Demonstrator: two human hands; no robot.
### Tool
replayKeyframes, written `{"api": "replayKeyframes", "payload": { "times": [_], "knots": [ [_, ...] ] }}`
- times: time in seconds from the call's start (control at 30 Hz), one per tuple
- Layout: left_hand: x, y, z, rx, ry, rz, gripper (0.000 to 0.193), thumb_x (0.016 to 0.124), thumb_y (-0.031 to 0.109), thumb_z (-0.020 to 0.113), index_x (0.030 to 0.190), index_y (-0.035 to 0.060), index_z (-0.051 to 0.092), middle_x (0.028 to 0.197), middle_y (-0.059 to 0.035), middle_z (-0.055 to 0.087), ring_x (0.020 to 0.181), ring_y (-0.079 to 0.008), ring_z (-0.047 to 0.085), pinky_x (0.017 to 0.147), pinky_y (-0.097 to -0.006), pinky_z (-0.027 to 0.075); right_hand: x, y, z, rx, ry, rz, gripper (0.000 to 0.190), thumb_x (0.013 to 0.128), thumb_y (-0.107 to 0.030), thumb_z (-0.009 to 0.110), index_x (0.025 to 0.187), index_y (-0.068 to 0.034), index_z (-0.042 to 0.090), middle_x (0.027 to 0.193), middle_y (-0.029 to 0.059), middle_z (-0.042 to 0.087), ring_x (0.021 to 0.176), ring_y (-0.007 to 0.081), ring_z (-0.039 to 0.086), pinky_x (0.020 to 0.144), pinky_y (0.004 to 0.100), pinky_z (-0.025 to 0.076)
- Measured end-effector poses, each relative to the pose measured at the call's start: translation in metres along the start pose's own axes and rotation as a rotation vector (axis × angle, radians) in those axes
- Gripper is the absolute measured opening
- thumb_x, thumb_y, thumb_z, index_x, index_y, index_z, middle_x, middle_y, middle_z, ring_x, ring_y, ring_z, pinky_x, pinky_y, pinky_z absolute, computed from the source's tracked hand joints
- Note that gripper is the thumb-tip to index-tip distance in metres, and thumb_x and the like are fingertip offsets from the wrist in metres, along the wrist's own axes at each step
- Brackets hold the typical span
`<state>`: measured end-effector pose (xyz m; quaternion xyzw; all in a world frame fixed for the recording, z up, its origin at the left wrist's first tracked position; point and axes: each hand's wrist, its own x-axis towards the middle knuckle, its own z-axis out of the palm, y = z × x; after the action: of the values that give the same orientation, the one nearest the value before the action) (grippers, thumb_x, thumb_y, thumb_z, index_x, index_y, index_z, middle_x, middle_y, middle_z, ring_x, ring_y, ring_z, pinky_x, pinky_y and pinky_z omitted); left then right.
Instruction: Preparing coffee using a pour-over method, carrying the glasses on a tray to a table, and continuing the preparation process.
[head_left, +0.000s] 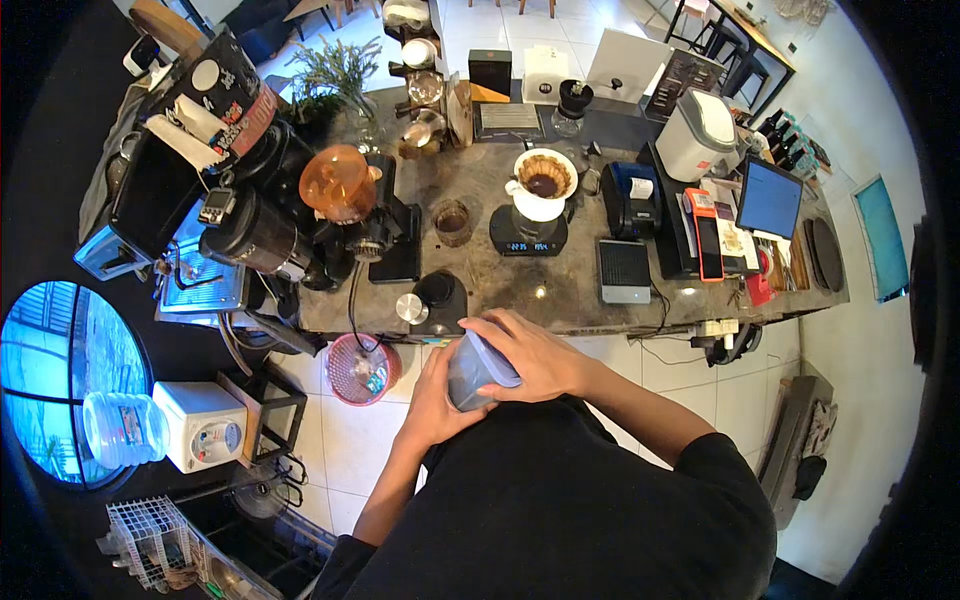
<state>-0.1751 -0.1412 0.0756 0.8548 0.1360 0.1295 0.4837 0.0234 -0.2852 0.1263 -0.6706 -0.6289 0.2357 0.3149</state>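
Observation:
Close to my body, in front of the counter's edge, I hold a translucent plastic container (466, 373) with a bluish lid (495, 361). My left hand (435, 397) wraps around the container's side. Across the lid lies my right hand (536, 356), its fingers gripping the rim; whether the lid is fully seated I cannot tell. Beyond my hands, a white pour-over dripper (541, 201) with a brown-stained paper filter (543, 166) stands over a vessel on a lit digital scale (528, 241). A glass with dark liquid (452, 222) is left of the scale.
A coffee grinder with an orange hopper (339, 184) stands left on the counter (480, 289). Near the front edge is a small metal-topped item (412, 308). A receipt printer (631, 199) and card terminal (707, 236) are at right. Below sits a pink wastebasket (363, 370).

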Motion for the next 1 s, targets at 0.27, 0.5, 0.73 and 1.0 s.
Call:
{"api": "replayKeyframes", "payload": {
  "times": [0.27, 0.5, 0.73, 1.0],
  "knots": [
    [-0.007, -0.009, -0.007, 0.004, -0.059, 0.041, 0.104, 0.065, 0.030, 0.098, 0.152, 0.0046, 0.047, 0.132, -0.0215, 0.058, 0.124, -0.0437, 0.058, 0.106, -0.0512, 0.048, -0.008, 0.001, 0.000, 0.213, 0.022, -0.043, 0.086, 0.090, -0.049, 0.082, 0.157, -0.008, 0.047, 0.141, 0.0273, 0.051, 0.132, 0.0472, 0.054, 0.113, 0.0500, 0.046],
    [0.011, -0.018, -0.012, -0.059, -0.210, -0.019, 0.109, 0.064, 0.029, 0.099, 0.155, 0.0057, 0.044, 0.137, -0.0220, 0.057, 0.129, -0.0438, 0.057, 0.110, -0.0501, 0.048, -0.013, 0.018, -0.006, 0.412, 0.033, -0.045, 0.068, 0.091, -0.039, 0.080, 0.147, -0.011, 0.056, 0.140, 0.0252, 0.052, 0.132, 0.0445, 0.055, 0.113, 0.0506, 0.045],
    [0.017, -0.023, -0.007, -0.006, -0.184, 0.043, 0.109, 0.064, 0.027, 0.100, 0.155, 0.0067, 0.044, 0.137, -0.0214, 0.057, 0.129, -0.0423, 0.058, 0.110, -0.0489, 0.049, -0.023, 0.011, 0.011, 0.120, 0.272, -0.073, 0.064, 0.089, -0.031, 0.076, 0.145, -0.007, 0.056, 0.143, 0.0241, 0.051, 0.136, 0.0409, 0.053, 0.113, 0.0489, 0.044],
    [0.010, -0.054, 0.000, -0.293, 0.008, -0.051, 0.118, 0.066, 0.020, 0.100, 0.159, 0.0032, 0.030, 0.151, -0.0197, 0.050, 0.142, -0.0331, 0.052, 0.121, -0.0471, 0.041, -0.043, 0.115, 0.032, 0.828, 0.721, 0.247, 0.059, 0.090, -0.005, 0.062, 0.149, -0.007, 0.054, 0.143, 0.0124, 0.059, 0.130, 0.0236, 0.056, 0.114, 0.0369, 0.043]
  ]
}}
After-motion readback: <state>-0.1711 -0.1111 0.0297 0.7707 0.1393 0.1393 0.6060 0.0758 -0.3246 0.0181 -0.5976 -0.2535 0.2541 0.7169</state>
